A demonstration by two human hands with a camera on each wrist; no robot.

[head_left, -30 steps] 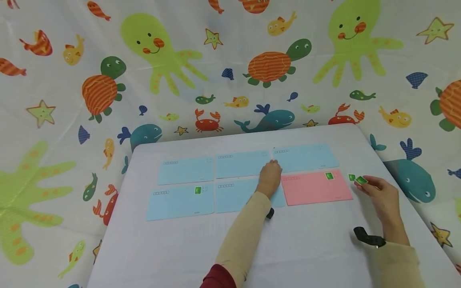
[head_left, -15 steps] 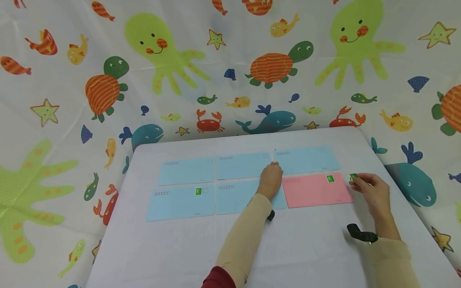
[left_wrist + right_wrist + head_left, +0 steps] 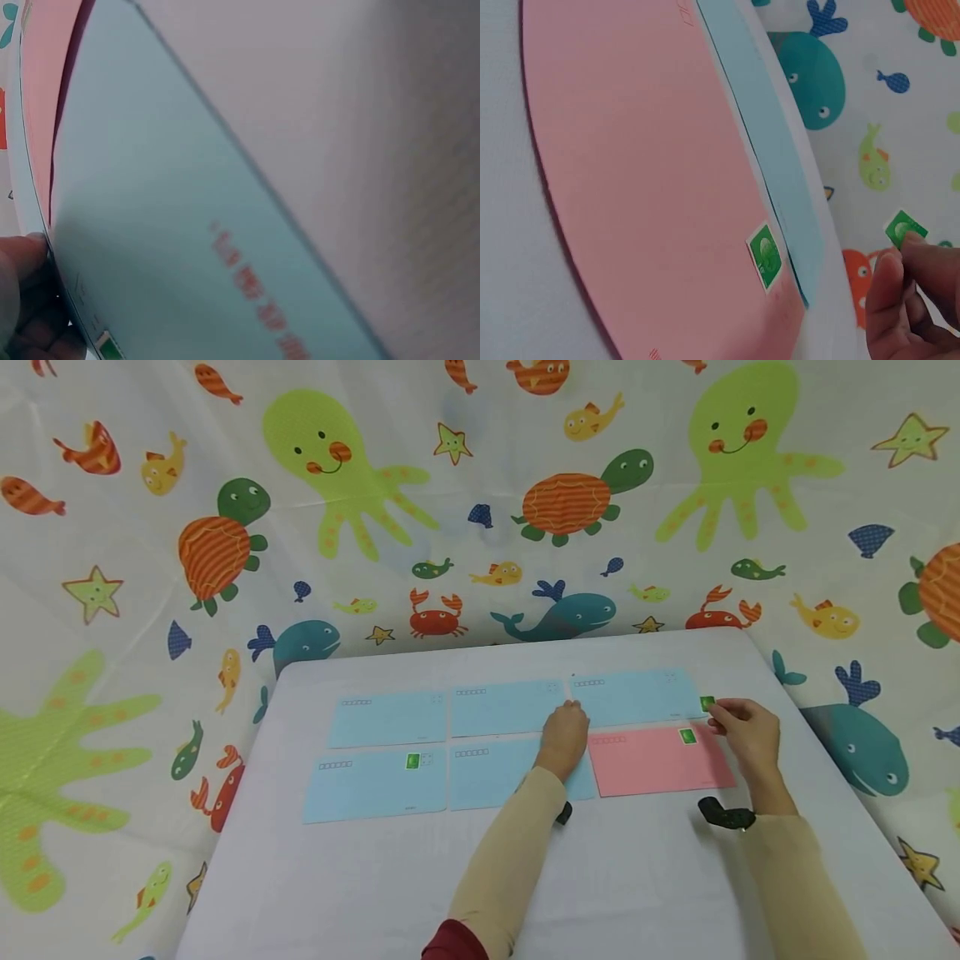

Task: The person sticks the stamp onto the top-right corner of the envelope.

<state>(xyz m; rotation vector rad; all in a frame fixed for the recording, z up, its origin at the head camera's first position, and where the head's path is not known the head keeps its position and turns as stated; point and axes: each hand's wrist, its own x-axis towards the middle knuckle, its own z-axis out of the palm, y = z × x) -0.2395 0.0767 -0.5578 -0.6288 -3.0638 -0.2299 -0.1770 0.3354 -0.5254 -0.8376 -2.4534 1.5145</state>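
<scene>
I pinch a green stamp (image 3: pixel 707 702) in my right hand (image 3: pixel 752 739), a blue envelope (image 3: pixel 637 697) stretching lengthwise leftward from just beside these fingertips.

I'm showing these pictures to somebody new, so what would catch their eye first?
Probably the bright sea-creature backdrop rising behind the white table. Next, perhaps, the lone pink envelope at the right end of the near row, standing out among the blue envelopes. Then the small green stamp pinched in the right hand, just beyond the pink envelope's far right corner.
</scene>
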